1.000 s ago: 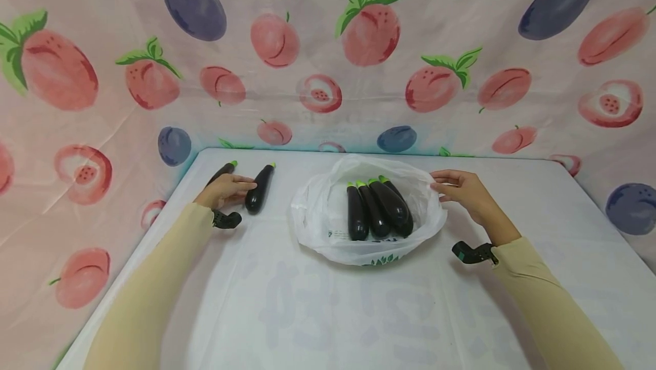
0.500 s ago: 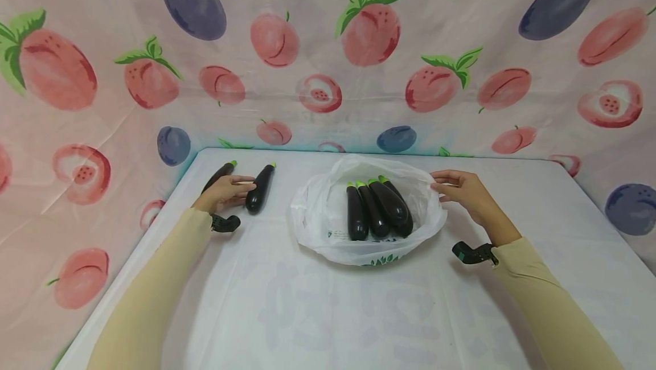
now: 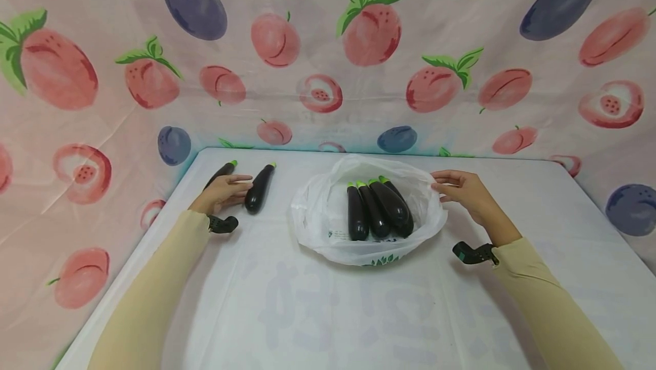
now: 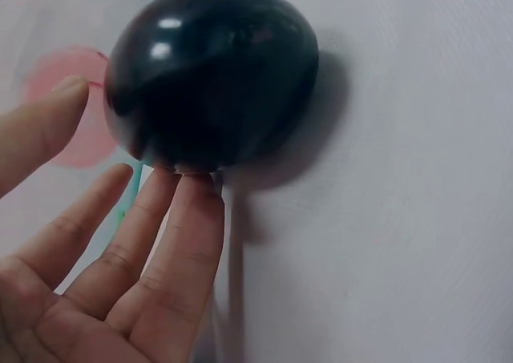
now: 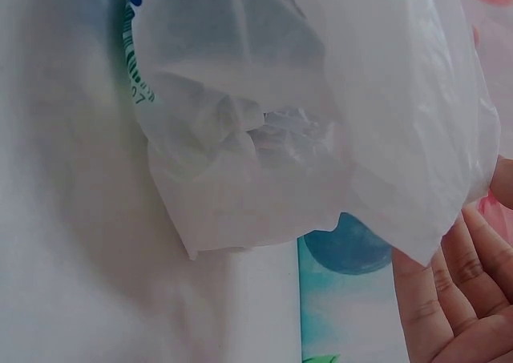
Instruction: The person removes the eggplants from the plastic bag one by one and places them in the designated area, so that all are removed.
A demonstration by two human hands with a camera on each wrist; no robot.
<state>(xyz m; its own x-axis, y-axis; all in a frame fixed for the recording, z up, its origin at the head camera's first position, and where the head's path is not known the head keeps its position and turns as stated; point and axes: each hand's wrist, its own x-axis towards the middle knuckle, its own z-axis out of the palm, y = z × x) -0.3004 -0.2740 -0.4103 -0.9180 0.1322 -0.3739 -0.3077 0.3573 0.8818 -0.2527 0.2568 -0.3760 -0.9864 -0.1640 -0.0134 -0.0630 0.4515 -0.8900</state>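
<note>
My left hand (image 3: 225, 190) is at the left of the table between two dark, glossy eggplants. Its fingers reach out loosely toward the nearer eggplant (image 3: 260, 189), fingertips right at its side. In the left wrist view that eggplant's rounded end (image 4: 212, 74) fills the top, the thumb standing apart from it. The other eggplant (image 3: 222, 172) lies behind the hand, its lower part hidden. A white plastic bag (image 3: 310, 216) stands wide open in the middle, several green-tipped eggplants (image 3: 388, 205) side by side inside. With thumb and fingers my right hand (image 3: 463, 190) pinches the bag's right rim.
A white cloth covers the table (image 3: 328, 313). Behind it and along its left side hangs a fruit-print curtain (image 3: 318, 34). Small black devices sit at the left wrist (image 3: 223, 223) and the right wrist (image 3: 472, 253).
The left hand has drawn back slightly to the left, its fingertips covering less of the nearer eggplant. The right hand, the bag and the eggplants stay where they were.
</note>
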